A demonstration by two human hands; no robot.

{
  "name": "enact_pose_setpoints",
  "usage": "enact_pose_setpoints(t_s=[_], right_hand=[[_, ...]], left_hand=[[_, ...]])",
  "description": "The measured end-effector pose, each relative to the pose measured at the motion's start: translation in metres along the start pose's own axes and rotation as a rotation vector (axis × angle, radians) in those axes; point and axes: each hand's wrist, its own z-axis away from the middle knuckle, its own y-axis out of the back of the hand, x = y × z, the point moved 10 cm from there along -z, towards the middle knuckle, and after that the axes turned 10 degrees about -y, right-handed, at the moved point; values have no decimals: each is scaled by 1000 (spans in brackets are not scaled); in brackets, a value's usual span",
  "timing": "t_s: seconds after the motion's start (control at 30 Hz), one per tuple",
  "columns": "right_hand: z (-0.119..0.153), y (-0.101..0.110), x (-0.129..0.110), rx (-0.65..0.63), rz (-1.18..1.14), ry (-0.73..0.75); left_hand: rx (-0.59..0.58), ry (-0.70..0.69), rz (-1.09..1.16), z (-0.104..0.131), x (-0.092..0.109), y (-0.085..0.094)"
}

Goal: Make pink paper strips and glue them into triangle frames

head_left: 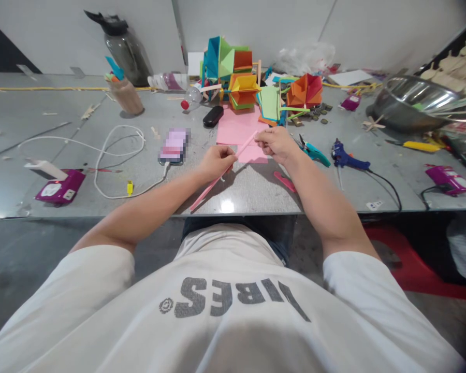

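A thin pink paper strip (207, 192) slants between my two hands, its lower end reaching down to the left near the table's front edge. My left hand (219, 161) pinches it around the middle. At the strip's upper right end, my right hand (274, 144) holds it between closed fingers. Behind and below the hands lie pink paper sheets (236, 126) on the grey table (256, 191). A pink cutter-like tool (285, 182) rests below my right hand. Teal pliers (314, 153) are to the right of it.
Folded coloured paper shapes (244, 90) stand at the back. A phone (174, 144) with a white cable, a wooden cup (126, 96) and a dark bottle (126, 52) are on the left. On the right are a blue glue gun (347, 155), a yellow-handled knife (421, 146) and a metal bowl (407, 109).
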Motion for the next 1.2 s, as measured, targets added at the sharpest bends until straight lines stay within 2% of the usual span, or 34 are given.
enact_pose_setpoints(t_s=[0.17, 0.27, 0.4, 0.5, 0.6, 0.73, 0.9, 1.0, 1.2], right_hand=[[-7, 30, -12, 133, -57, 92], [-10, 35, -13, 173, -48, 134], [-6, 25, -11, 161, 8, 178], [1, 8, -12, 62, -3, 204], [6, -9, -6, -46, 27, 152], [16, -30, -3, -103, 217, 170], [26, -49, 1, -177, 228, 174], [25, -46, 3, -159, 168, 143], [14, -23, 1, -42, 23, 115]], left_hand=[[8, 8, 15, 1, -3, 2], [8, 13, 27, 0, -4, 2], [7, 9, 24, -1, -6, 2], [5, 6, 14, -2, -8, 2], [2, 9, 20, -1, -6, 1], [8, 22, 34, 2, -2, 1], [-17, 8, 63, 1, -2, -1], [-30, 14, 48, 0, -3, -2], [-53, 14, 61, 0, -2, -4]])
